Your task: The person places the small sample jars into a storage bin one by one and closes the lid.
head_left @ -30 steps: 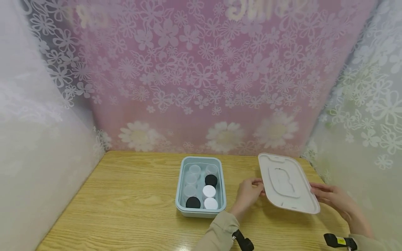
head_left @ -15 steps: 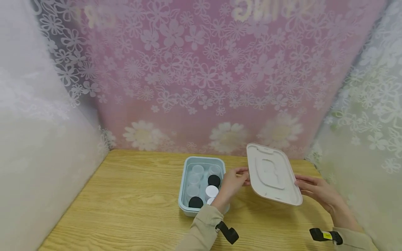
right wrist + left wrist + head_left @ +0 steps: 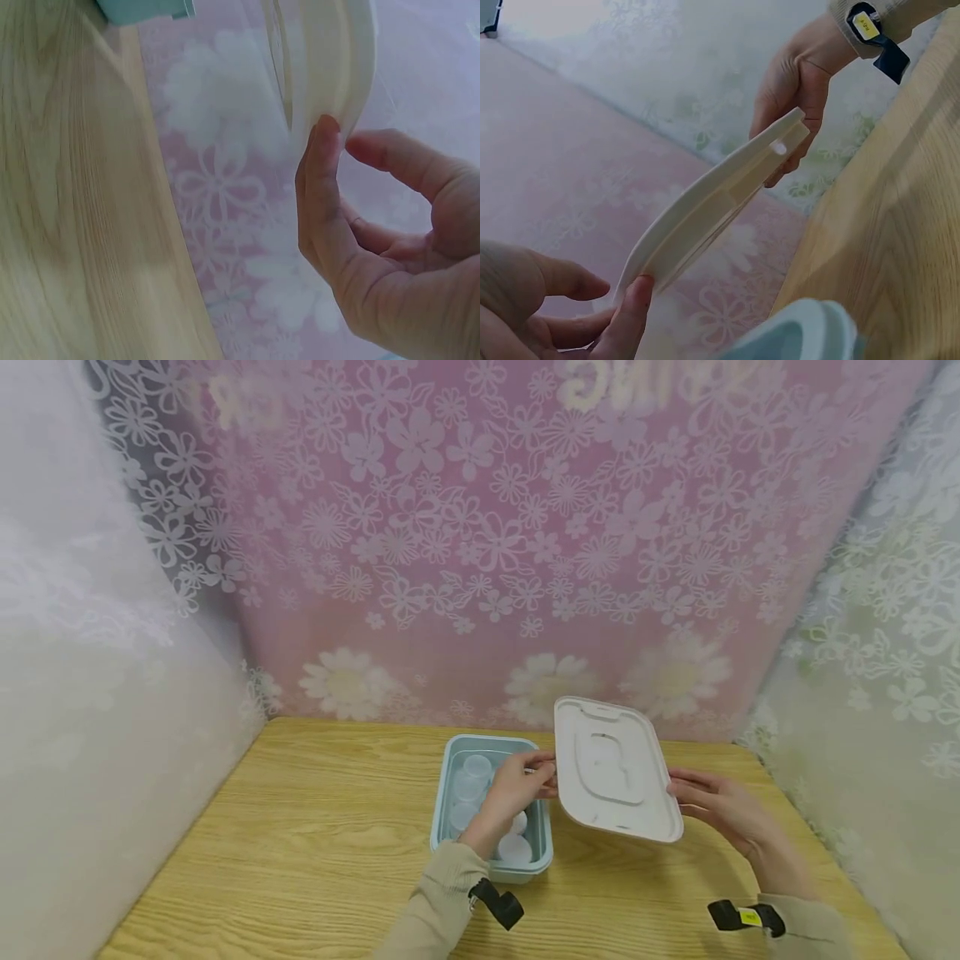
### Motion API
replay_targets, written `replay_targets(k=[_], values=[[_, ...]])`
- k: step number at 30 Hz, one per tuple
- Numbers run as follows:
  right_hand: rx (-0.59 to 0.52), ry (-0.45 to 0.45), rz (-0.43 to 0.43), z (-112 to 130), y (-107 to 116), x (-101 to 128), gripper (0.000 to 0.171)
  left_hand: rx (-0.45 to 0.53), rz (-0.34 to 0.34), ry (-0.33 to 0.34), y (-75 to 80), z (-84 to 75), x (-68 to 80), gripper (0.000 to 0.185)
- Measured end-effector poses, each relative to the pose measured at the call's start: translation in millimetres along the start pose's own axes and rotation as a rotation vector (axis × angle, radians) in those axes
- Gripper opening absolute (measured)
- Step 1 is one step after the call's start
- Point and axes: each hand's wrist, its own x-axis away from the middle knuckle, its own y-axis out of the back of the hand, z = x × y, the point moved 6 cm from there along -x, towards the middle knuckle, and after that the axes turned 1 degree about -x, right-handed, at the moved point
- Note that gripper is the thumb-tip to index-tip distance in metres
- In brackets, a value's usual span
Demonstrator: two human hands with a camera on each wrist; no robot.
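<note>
A white rectangular lid [image 3: 615,772] with rounded corners is held tilted above the table, to the right of a light-blue plastic box [image 3: 442,793]. My left hand [image 3: 513,785] pinches the lid's left edge and reaches across over the box. At the opposite edge, my right hand [image 3: 720,810] grips the lid between thumb and fingers. The left wrist view shows the lid [image 3: 712,199] edge-on between both hands. Inside the box stand small round jars, some with clear tops [image 3: 477,767] and one with a white top [image 3: 515,849]; my left hand and forearm hide others.
The box stands on a wood-grain table [image 3: 322,835]. A pink floral curtain [image 3: 450,568] hangs behind the table, with pale sheets at the left [image 3: 112,693] and right [image 3: 885,718].
Both hands have carried the lid leftward, closer to the box. The left hand and forearm now cover part of the box, hiding the black-topped jars seen before.
</note>
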Motion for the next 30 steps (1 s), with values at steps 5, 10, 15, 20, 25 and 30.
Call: replay_targets(k=[5,10,15,20,25,30], values=[[-0.023,0.034,0.037,11,-16,-7,0.062,-0.036,0.019,-0.003,22.0,-3.0,-0.3,0.033],[-0.004,0.061,0.069,25,-32,-16,0.062,-0.049,0.021,-0.019,43.1,-8.4,-2.2,0.038],[-0.006,0.061,0.073,36,-45,-27,0.061,-0.054,0.001,-0.022,60.9,-9.3,-3.7,0.038],[-0.017,0.044,0.039,43,-56,-39,0.061,-0.080,-0.037,-0.060,76.1,-8.1,-3.8,0.037],[-0.015,0.058,0.013,51,-64,-52,0.061,-0.050,-0.061,-0.080,88.6,-8.9,-2.1,0.036],[-0.021,0.083,0.005,58,-71,-65,0.061,-0.028,-0.089,-0.092,100.3,-12.3,-0.5,0.035]])
